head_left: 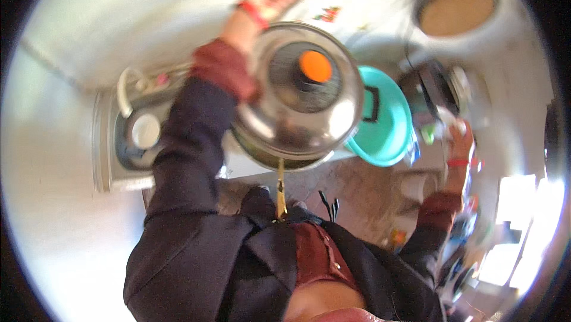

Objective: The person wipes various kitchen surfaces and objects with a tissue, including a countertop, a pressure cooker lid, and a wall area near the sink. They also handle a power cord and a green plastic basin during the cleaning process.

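Note:
A metal pot lid (290,130) with an orange-topped knob (315,66) covers most of a large pot (250,150) in front of me. My left hand (267,3) reaches past the far left edge of the lid, blurred; whether it holds anything is unclear. My right hand (460,136) is out to the far right, beside a pale thing and a small green thing (428,135), too blurred to tell its hold. A turquoise plastic basin (392,121) stands right of the pot, with a black handle-like piece (372,104) at its left side.
On the left, a sink (127,157) holds a white bowl (146,131), with a curved pale faucet (122,94) above. A dark appliance (435,87) stands beyond the basin. At the upper right is a round container (459,9) with tan contents.

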Demonstrator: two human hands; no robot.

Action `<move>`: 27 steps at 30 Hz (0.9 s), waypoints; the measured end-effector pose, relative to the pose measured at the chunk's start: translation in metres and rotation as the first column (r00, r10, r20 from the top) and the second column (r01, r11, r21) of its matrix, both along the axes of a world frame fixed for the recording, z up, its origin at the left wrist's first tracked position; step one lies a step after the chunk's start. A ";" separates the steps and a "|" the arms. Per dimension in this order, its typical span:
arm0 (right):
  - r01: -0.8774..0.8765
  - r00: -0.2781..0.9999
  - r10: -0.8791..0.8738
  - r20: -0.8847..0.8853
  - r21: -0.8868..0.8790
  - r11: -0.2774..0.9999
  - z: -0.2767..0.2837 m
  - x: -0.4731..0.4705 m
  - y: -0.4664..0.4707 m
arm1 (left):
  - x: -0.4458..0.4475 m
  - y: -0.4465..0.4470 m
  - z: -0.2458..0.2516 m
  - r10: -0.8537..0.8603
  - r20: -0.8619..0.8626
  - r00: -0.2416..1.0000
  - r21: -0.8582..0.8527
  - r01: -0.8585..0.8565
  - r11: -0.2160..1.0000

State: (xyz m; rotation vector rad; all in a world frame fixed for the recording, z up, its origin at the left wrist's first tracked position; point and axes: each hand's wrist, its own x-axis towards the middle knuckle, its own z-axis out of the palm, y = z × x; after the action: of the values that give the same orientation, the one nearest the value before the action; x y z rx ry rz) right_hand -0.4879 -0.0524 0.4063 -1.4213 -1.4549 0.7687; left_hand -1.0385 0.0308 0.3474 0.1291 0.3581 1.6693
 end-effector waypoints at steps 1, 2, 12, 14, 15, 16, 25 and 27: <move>-0.052 0.992 0.056 -0.116 0.044 0.998 -0.003 -0.013 -0.002 | -0.030 0.010 -0.002 0.019 -0.040 0.999 0.159 -0.013 0.987; -0.017 0.978 0.022 -0.206 0.028 0.999 0.001 -0.026 -0.016 | -0.052 0.008 0.006 0.000 -0.106 0.994 0.286 0.030 0.958; -0.109 0.651 0.256 -0.715 0.246 0.963 -0.027 0.066 -0.118 | -0.050 -0.160 0.144 -0.262 -0.576 0.775 0.455 0.569 0.685; -0.029 0.648 0.176 -0.741 0.206 0.978 -0.029 0.103 -0.156 | -0.003 -0.187 0.162 -0.153 -0.531 0.833 0.439 0.425 0.791; 0.005 0.635 0.156 -0.756 0.206 0.978 -0.033 0.120 -0.174 | 0.020 -0.199 0.171 -0.095 -0.506 0.857 0.445 0.353 0.823; 0.029 0.626 0.148 -0.765 0.213 0.977 -0.041 0.143 -0.194 | 0.044 -0.206 0.180 -0.173 -0.546 0.820 0.495 0.482 0.723; 0.517 0.340 -0.155 -0.927 0.047 0.855 -0.133 0.340 -0.429 | 0.263 -0.172 0.133 -0.519 -0.529 0.671 0.385 0.735 0.558; 0.633 0.218 -0.221 -0.950 -0.035 0.773 -0.148 0.371 -0.483 | 0.323 -0.115 0.112 -0.727 -0.433 0.533 0.359 0.842 0.403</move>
State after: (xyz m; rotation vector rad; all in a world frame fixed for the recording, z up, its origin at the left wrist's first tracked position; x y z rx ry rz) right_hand -0.1169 -0.5355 0.2583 -0.7201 -0.1761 0.6675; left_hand -0.7159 -0.0841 0.4591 0.7955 -0.0623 0.7139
